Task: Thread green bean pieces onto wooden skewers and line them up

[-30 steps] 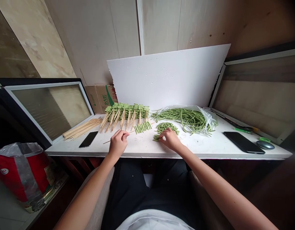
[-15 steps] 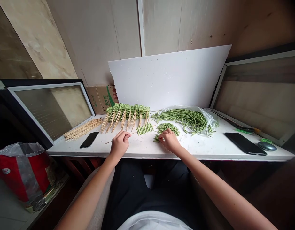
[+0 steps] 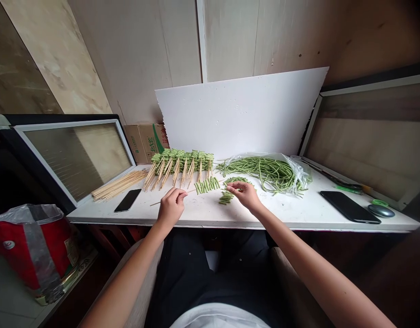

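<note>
My left hand (image 3: pixel 172 204) pinches a thin wooden skewer (image 3: pixel 155 203) near the table's front. Short green bean pieces (image 3: pixel 207 185) are threaded side by side on the skewer, to the right of that hand. My right hand (image 3: pixel 243 192) is closed at the fingertips by the skewer's right end; whatever it pinches is too small to make out. Beneath and beside it lies a pile of cut bean pieces (image 3: pixel 226 197), partly covered by the hand. Finished-looking bean skewers (image 3: pixel 182 160) are stacked behind, their sticks pointing forward.
Bare skewers (image 3: pixel 119 184) and a phone (image 3: pixel 128 200) lie at the left of the white table (image 3: pixel 196 218). Long beans (image 3: pixel 260 168) in a plastic bag sit at back right. Another phone (image 3: pixel 349 206) and a round grey object (image 3: pixel 381 210) are at the right.
My right hand has risen from the front of the cut pile toward the skewer's right end. My left hand still holds the skewer in nearly the same place.
</note>
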Demonstrator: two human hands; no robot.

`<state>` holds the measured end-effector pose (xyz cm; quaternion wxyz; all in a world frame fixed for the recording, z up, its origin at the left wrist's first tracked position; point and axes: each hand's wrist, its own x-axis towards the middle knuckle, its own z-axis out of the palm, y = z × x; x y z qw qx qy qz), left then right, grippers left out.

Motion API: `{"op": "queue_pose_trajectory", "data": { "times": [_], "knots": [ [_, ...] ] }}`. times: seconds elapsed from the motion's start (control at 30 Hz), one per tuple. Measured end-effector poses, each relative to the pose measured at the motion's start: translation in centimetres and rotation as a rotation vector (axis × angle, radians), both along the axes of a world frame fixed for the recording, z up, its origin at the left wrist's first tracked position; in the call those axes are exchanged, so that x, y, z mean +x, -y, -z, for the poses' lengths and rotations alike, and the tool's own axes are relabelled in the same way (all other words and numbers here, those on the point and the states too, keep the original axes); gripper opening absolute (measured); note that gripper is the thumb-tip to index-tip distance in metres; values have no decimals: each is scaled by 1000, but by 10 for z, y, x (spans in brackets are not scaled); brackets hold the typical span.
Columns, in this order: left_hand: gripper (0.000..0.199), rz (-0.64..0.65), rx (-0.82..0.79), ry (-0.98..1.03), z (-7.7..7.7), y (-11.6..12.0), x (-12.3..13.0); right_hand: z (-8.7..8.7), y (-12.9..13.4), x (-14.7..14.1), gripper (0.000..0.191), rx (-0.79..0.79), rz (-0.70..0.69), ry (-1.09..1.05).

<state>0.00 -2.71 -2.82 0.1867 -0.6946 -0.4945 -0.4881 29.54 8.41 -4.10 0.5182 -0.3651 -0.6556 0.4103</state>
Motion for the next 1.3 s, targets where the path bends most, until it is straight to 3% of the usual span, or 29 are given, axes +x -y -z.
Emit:
{"op": "queue_pose_trajectory", "data": {
  "times": [0.17,0.37,1.3],
  "knots": [
    [18,16,9,-4,0,1,3,-5,3,0,41,-280,-226,-303],
    [18,27,9,-5,0,1,3,-10,11,-1,28,-389,-422,-485],
    [19,45,-15,0,1,1,4,-8,17,-10,22,-409,-435,-558]
  ]
}}
